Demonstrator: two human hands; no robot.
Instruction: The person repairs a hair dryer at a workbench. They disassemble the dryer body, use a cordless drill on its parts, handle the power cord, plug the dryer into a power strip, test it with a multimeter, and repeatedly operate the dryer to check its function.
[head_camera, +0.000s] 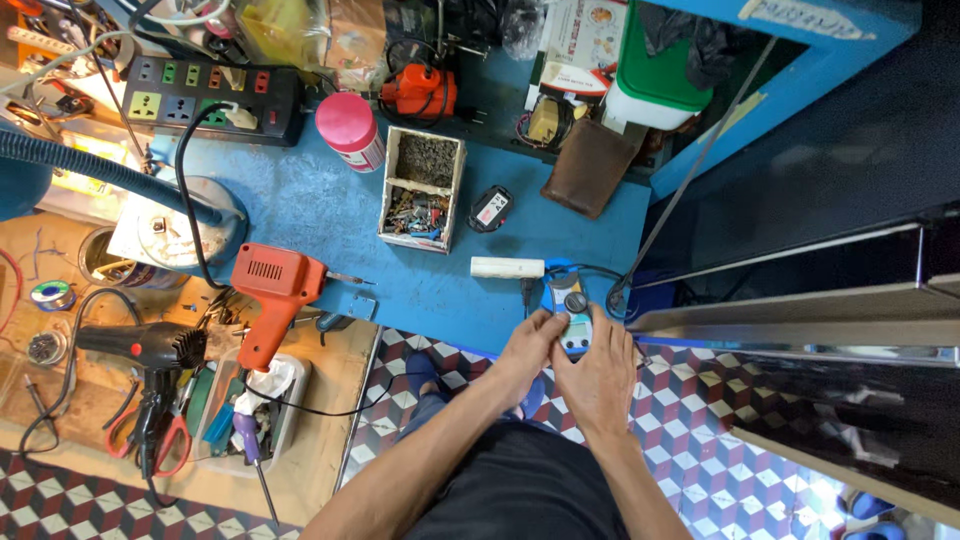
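Both hands hold a small blue clamp meter (573, 312) at the near edge of the blue tabletop (330, 210), just in front of a white cylinder (507, 267) and beside the black leads (600, 275) that loop off to the right. To work its round dial well, the meter should probably be kept flat and steady against the tabletop edge, one hand bracing the body while the other turns, with the leads kept free of the fingers. The left hand (527, 345) reaches in from the lower left, forearm angled up and to the right, its grip closed on the meter's left side with the thumb on top. The right hand (600, 372) comes up nearly straight, its grip wrapped around the meter's right side and lower end, fingers curled under.
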